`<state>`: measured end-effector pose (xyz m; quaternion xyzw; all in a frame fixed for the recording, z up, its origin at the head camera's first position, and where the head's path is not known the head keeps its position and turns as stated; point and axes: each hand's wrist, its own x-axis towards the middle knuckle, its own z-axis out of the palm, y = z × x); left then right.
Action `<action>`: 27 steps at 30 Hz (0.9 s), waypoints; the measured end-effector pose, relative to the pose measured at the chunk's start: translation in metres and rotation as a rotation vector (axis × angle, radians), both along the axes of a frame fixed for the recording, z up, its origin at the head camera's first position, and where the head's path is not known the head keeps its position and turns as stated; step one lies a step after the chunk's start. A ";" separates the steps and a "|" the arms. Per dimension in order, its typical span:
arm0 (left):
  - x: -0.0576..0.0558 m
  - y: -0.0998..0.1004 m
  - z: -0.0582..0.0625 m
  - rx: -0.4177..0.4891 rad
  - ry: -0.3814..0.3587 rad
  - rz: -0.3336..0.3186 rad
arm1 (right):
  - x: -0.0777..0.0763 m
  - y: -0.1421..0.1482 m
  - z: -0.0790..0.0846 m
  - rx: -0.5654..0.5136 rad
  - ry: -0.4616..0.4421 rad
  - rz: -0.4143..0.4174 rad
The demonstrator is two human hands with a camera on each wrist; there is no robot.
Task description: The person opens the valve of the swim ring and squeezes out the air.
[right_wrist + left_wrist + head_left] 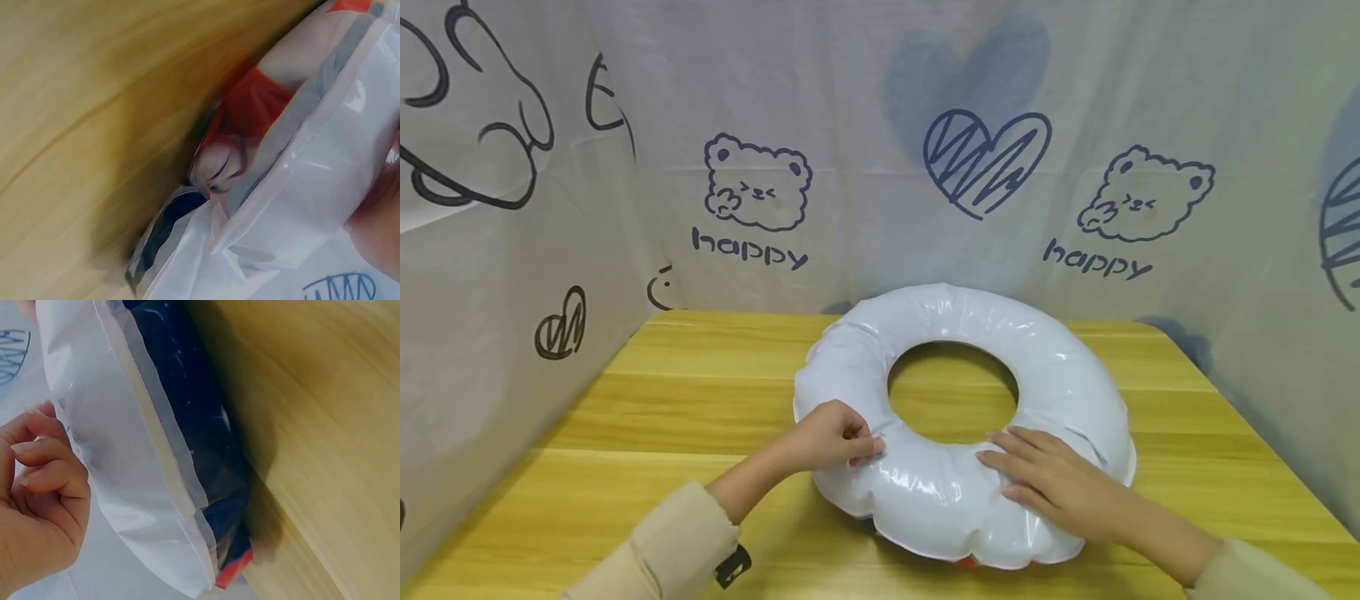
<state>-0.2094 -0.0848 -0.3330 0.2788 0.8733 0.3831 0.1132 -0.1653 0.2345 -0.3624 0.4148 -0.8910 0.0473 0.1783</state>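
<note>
A white inflated swim ring lies on the wooden table, its glossy white side up. Along its lower side, dark blue and red parts show in the wrist views. On the left front of the ring, my left hand has its fingers curled, with thumb and index fingertip pinching at the surface; whatever small part lies between them is hidden. In the left wrist view the left hand shows its bent fingers beside the white vinyl. My right hand rests on the ring's right front, fingers extended towards the hole.
The yellow wood-grain table extends around the ring and shows through its hole. Behind and at both sides hangs a pale curtain printed with hearts, bears and the word "happy". A black band hangs by the left cuff.
</note>
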 end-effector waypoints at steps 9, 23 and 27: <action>0.010 0.016 -0.002 0.028 0.047 0.009 | -0.008 0.017 -0.003 -0.013 0.022 0.010; 0.020 0.037 -0.004 0.048 0.102 -0.030 | -0.015 0.042 -0.001 -0.067 0.039 0.110; 0.019 0.037 -0.006 0.046 0.139 -0.024 | -0.014 0.044 0.000 -0.073 0.008 0.085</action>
